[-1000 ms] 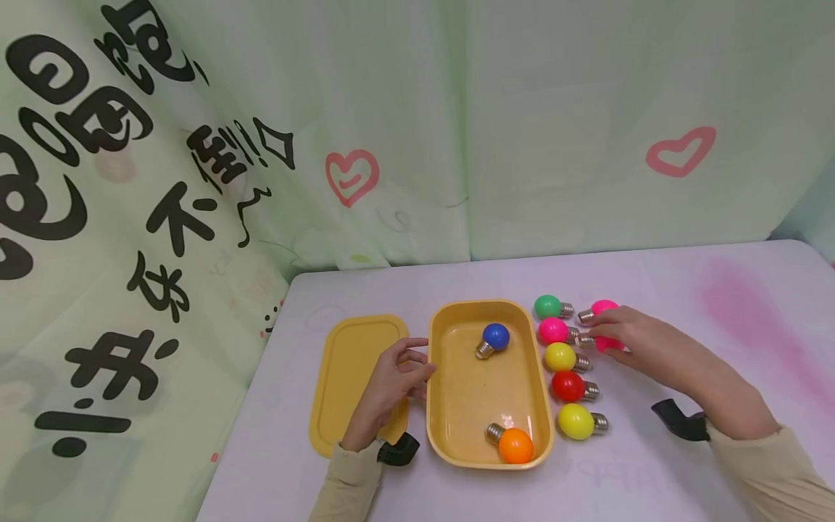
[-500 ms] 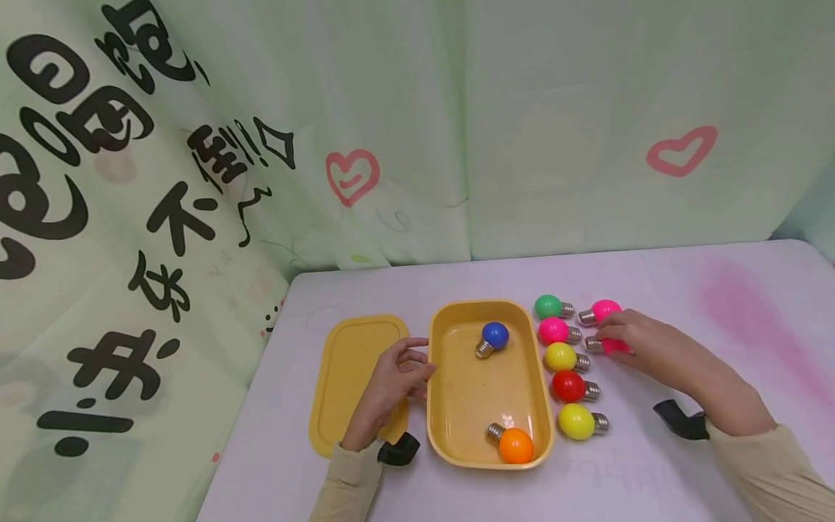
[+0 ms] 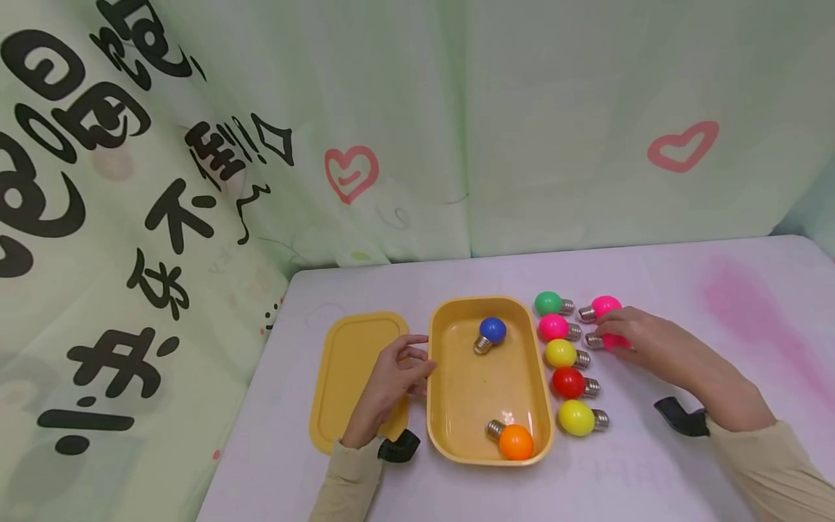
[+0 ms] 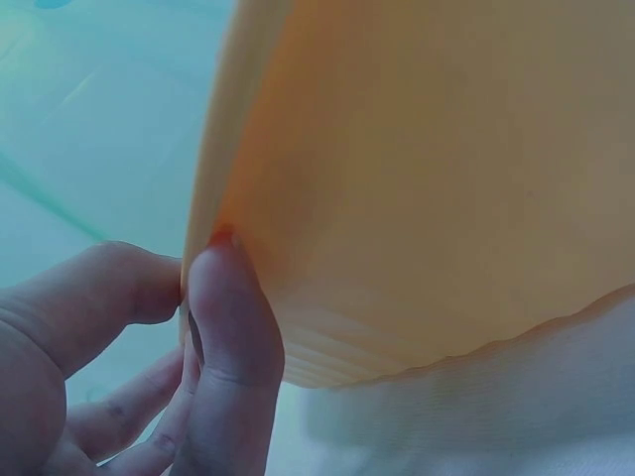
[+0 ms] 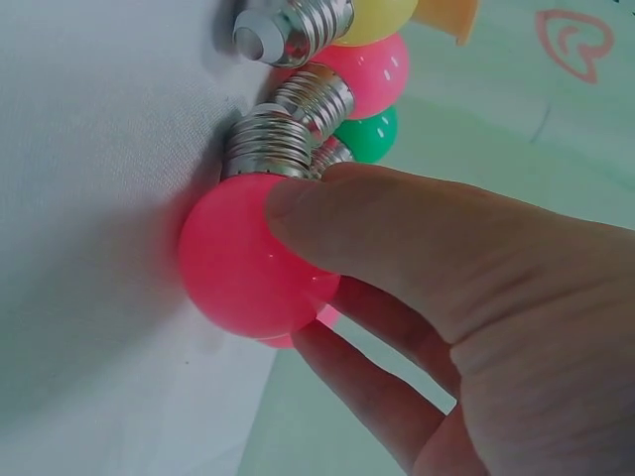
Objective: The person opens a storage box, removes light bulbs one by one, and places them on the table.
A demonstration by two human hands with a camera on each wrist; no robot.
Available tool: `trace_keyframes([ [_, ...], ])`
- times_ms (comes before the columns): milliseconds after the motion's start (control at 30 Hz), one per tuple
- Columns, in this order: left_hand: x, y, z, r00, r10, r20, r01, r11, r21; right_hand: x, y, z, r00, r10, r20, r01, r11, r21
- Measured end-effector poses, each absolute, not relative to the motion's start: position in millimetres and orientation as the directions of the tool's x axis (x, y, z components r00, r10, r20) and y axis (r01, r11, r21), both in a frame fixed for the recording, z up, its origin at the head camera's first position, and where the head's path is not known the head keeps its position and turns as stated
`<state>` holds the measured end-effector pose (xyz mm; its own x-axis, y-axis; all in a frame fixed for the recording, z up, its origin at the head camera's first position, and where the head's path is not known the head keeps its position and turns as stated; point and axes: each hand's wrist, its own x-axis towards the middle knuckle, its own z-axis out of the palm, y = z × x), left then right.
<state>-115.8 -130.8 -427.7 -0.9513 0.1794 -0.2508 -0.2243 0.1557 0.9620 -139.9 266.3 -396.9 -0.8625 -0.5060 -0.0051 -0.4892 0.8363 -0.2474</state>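
My left hand (image 3: pixel 394 380) pinches the left rim of a yellow plastic tray (image 3: pixel 485 377) between thumb and finger, as the left wrist view shows close up. Inside the tray lie a blue light bulb (image 3: pixel 492 332) and an orange light bulb (image 3: pixel 515 441). On the right, my right hand (image 3: pixel 655 344) holds a pink light bulb (image 5: pixel 248 263) by its round globe, thumb on one side and fingers on the other. Its metal screw base points left. Another pink bulb (image 3: pixel 605 306) lies just behind that hand.
Along the tray's right side runs a column of bulbs: green (image 3: pixel 548 303), pink (image 3: pixel 553 327), yellow (image 3: pixel 559 353), red (image 3: pixel 568 383) and a second yellow bulb (image 3: pixel 577 418). Left of the tray lies a flat yellow lid (image 3: pixel 349 355). A printed curtain (image 3: pixel 554 145) hangs behind the table.
The pink bulb in my right hand has shifted slightly to the right, away from the column. My left hand stays at the tray rim.
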Motion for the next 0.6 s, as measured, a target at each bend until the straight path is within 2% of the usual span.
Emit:
trace_keyframes([
  [600, -117, -129, -427, -0.951, 0.160, -0.266, -0.240, 0.166, 0.957, -131, 252, -385, -0.851, -0.524, 0.036, -0.515, 0.820, -0.250],
])
